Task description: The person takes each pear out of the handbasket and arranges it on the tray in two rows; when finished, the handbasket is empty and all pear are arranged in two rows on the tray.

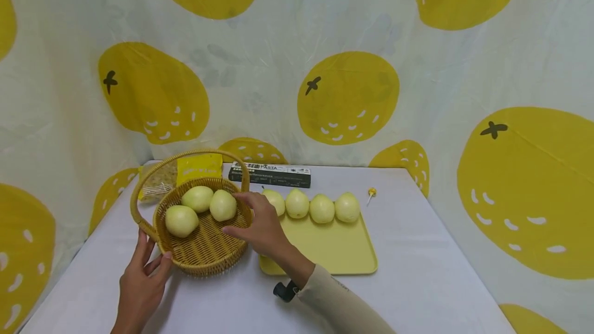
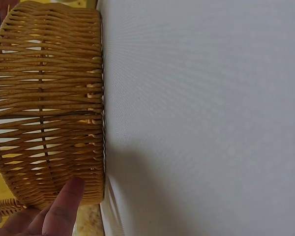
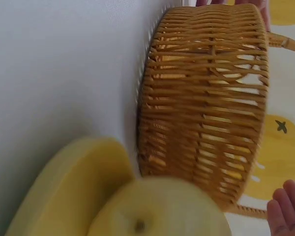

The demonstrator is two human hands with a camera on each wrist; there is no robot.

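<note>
A round wicker basket (image 1: 204, 268) with a tall hoop handle stands on the table at left. Inside it, toward the back, lie three pale green pears (image 1: 181, 221). My left hand (image 1: 141, 282) grips the basket's near left rim, one fingertip (image 2: 73, 189) against the woven side in the left wrist view. Over the right rim reaches my right hand (image 1: 264, 226), thumb and fingers spread apart, fingertips close to the rightmost pear (image 1: 223, 205) in the basket. Several more pears (image 1: 322, 209) sit in a row along the back of a yellow tray (image 1: 329, 251), right of the basket.
A yellow bag (image 1: 199, 166) with a see-through part lies behind the basket. Next to it is a dark pasta box (image 1: 271, 176). A small yellow lollipop (image 1: 372, 191) lies beyond the tray's right back corner. A lemon-print curtain (image 1: 260, 76) hangs behind the table.
</note>
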